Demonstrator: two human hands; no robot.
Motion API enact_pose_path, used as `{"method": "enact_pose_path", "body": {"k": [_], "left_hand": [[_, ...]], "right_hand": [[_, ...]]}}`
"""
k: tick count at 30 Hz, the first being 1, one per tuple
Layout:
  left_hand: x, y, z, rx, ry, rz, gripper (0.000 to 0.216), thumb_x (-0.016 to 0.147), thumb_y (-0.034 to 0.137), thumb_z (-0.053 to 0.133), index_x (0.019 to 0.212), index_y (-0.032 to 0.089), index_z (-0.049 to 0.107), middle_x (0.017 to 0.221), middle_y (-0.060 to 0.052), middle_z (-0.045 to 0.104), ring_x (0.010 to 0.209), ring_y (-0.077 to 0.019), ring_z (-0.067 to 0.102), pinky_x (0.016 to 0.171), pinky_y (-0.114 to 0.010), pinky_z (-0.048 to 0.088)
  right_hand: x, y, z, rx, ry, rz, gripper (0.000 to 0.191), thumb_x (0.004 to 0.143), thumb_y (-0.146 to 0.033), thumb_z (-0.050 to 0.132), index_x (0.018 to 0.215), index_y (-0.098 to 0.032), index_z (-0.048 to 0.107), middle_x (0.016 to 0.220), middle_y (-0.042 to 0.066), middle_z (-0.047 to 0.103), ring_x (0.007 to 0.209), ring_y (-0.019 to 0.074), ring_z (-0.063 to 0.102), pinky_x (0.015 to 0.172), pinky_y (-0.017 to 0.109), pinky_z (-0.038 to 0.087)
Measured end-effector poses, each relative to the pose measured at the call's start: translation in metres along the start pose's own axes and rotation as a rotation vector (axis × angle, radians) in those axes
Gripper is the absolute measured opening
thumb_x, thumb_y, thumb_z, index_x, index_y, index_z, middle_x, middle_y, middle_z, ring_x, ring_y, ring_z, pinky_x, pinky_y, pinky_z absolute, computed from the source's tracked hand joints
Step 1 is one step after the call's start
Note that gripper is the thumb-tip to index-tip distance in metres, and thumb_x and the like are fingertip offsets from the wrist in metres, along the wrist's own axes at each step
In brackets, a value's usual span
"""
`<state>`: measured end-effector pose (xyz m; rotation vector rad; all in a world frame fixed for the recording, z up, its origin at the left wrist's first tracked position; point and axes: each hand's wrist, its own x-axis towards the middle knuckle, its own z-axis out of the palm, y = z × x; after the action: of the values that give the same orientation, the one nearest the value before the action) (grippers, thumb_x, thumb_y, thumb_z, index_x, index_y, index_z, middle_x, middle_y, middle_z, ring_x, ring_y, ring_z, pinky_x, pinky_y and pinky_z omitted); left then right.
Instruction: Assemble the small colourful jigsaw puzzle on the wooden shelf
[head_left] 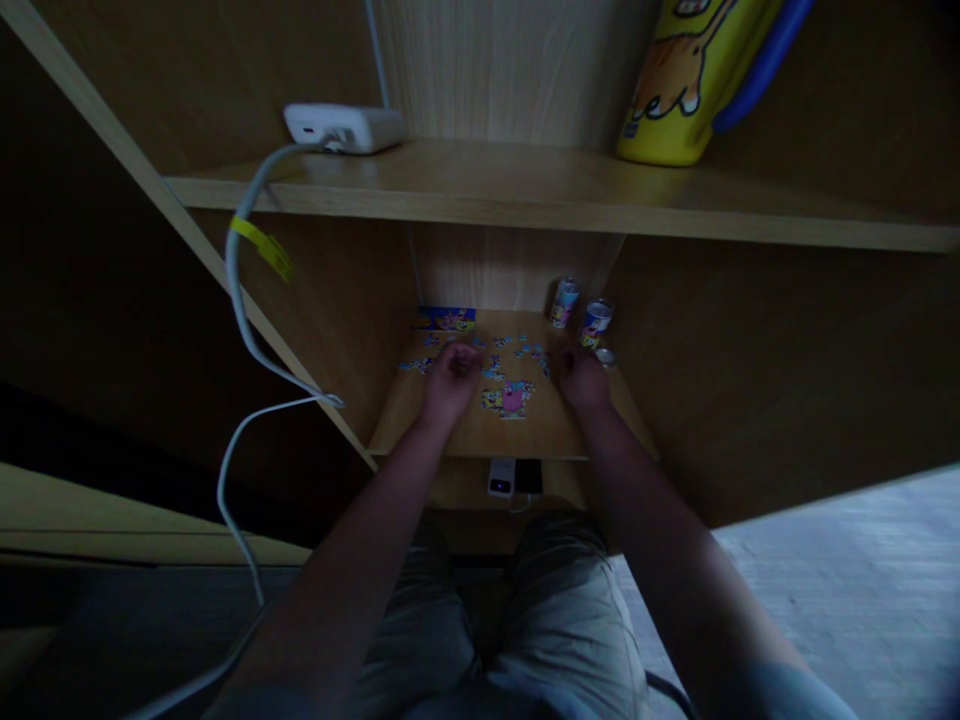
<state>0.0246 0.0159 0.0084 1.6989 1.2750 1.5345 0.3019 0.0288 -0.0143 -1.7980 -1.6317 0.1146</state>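
My left hand (454,374) is over the left side of the lower shelf board, its fingers curled in among loose jigsaw pieces; anything held in them is too small to make out. On the right, my right hand (583,376) is low over the board beside more loose jigsaw pieces (538,356); its fingertips are dark and hard to read. Between the hands and nearer me lies a joined puzzle section (514,398) with a pink figure and yellow parts. A colourful picture card (447,319) lies at the back left.
Two small printed cans, one at the back (565,302) and one nearer (596,322), stand at the back right by a round lid (605,355). Above, a shelf (480,185) holds a white charger (345,128) with a hanging cable and a yellow jug (679,100). A white device (501,477) sits below.
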Motion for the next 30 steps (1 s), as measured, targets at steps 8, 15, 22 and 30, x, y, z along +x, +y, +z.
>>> {"method": "enact_pose_path", "body": {"k": [8,15,22,30], "left_hand": [[-0.004,-0.001,-0.07,0.053,-0.01,0.002,0.007,0.086,0.02,0.067,0.088,0.023,0.062,0.091,-0.001,0.072,0.089,-0.0183,0.068,0.088,-0.032,0.056],[-0.035,-0.005,-0.091,-0.152,-0.28,-0.158,0.016,0.083,0.026,0.067,0.084,0.024,0.051,0.084,-0.001,0.07,0.083,-0.0182,0.066,0.082,-0.032,0.055],[-0.042,0.001,-0.083,0.192,-0.64,0.04,0.005,0.082,0.021,0.065,0.086,0.023,0.061,0.082,0.002,0.067,0.077,-0.0162,0.06,0.072,-0.027,0.047],[-0.049,0.004,-0.079,0.362,-0.513,0.118,0.01,0.086,0.015,0.065,0.087,0.024,0.063,0.083,0.001,0.068,0.077,-0.0187,0.065,0.074,-0.03,0.051]], "right_hand": [[-0.001,0.0,0.003,-0.012,0.018,-0.061,0.031,0.105,-0.029,0.052,0.114,-0.018,0.079,0.115,0.019,0.08,0.104,0.0313,0.072,0.093,0.04,0.057],[-0.005,0.0,0.002,-0.019,0.011,-0.061,0.028,0.105,-0.029,0.054,0.109,-0.019,0.08,0.115,0.017,0.08,0.109,0.031,0.072,0.097,0.039,0.057],[-0.005,0.002,0.003,-0.057,0.01,-0.066,0.032,0.104,-0.027,0.053,0.112,-0.018,0.082,0.115,0.018,0.081,0.103,0.0293,0.072,0.091,0.037,0.056],[-0.005,0.003,0.003,-0.139,-0.024,-0.07,0.033,0.105,-0.03,0.054,0.113,-0.017,0.083,0.114,0.018,0.08,0.1,0.0282,0.073,0.089,0.035,0.055]]}}
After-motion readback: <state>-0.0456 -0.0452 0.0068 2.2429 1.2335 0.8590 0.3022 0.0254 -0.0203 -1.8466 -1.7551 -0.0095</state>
